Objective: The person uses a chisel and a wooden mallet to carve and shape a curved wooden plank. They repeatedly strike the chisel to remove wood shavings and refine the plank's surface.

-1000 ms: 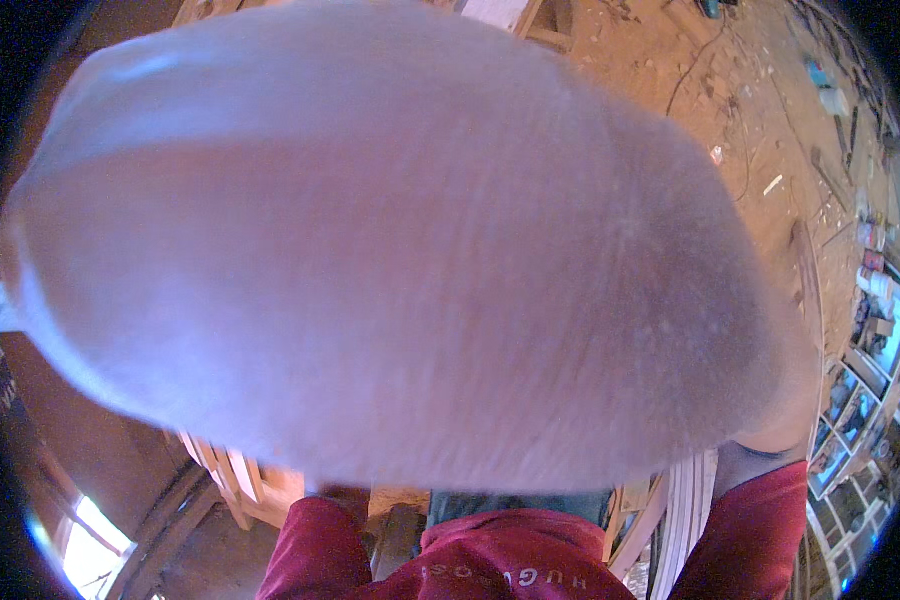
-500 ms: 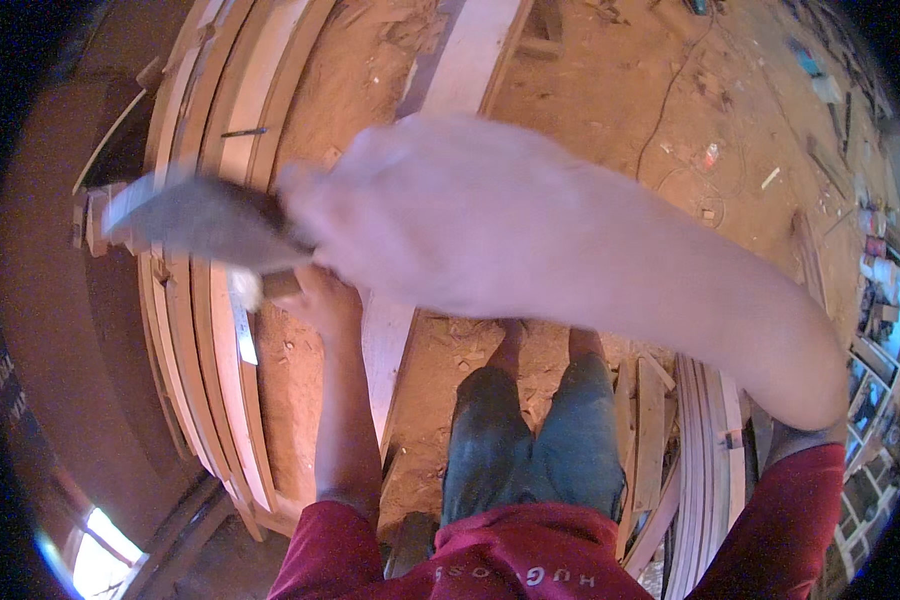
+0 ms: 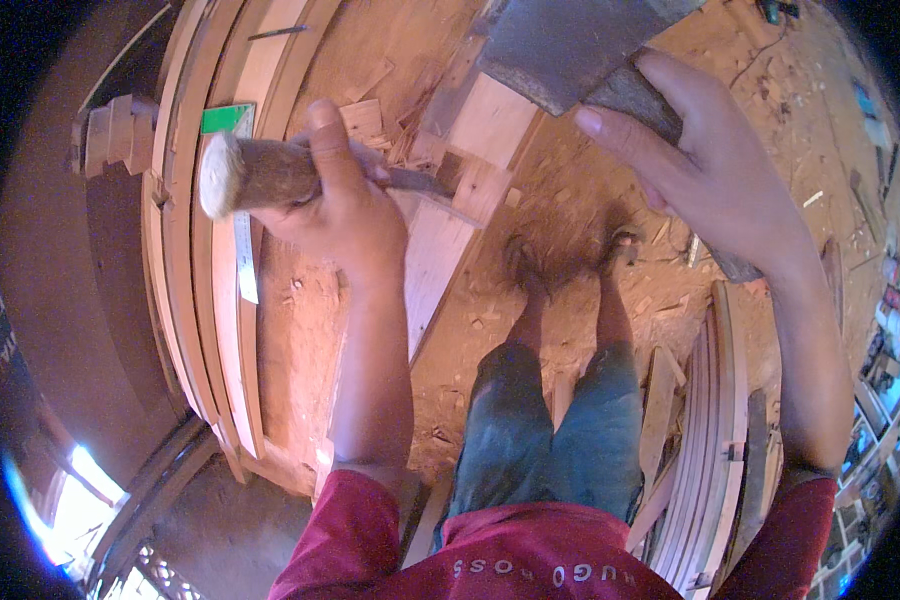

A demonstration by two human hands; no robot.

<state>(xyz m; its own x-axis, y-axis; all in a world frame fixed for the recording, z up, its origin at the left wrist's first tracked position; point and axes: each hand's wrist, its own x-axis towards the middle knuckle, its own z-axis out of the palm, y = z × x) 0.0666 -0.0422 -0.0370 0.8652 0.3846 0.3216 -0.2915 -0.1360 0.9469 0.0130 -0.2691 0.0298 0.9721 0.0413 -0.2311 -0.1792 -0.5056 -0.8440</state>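
My left hand (image 3: 345, 215) is closed round a chisel (image 3: 270, 172) with a thick wooden handle and a pale, battered end. The chisel lies nearly level, its narrow blade reaching right to a notch in a long wooden beam (image 3: 435, 265). I cannot tell whether the tip touches the wood. Raised at upper right, my right hand (image 3: 715, 165) grips a broad, dark, flat-headed tool (image 3: 580, 50) by its dark handle. Its head hangs above the beam, apart from the chisel, and is partly cut off by the picture's top edge.
Long boards (image 3: 225, 340) run along the left, carrying a green-handled square (image 3: 228, 120) and a thin dark stick like a pencil (image 3: 278, 32). Wood chips (image 3: 370, 115) lie by the notch. Stacked strips (image 3: 705, 430) stand right of my legs; my feet are on the dirt floor (image 3: 570, 250).
My right hand has swung the dark tool from the left, over the chisel, to the upper right. The chisel, hidden before except for its end, now shows in my left hand.
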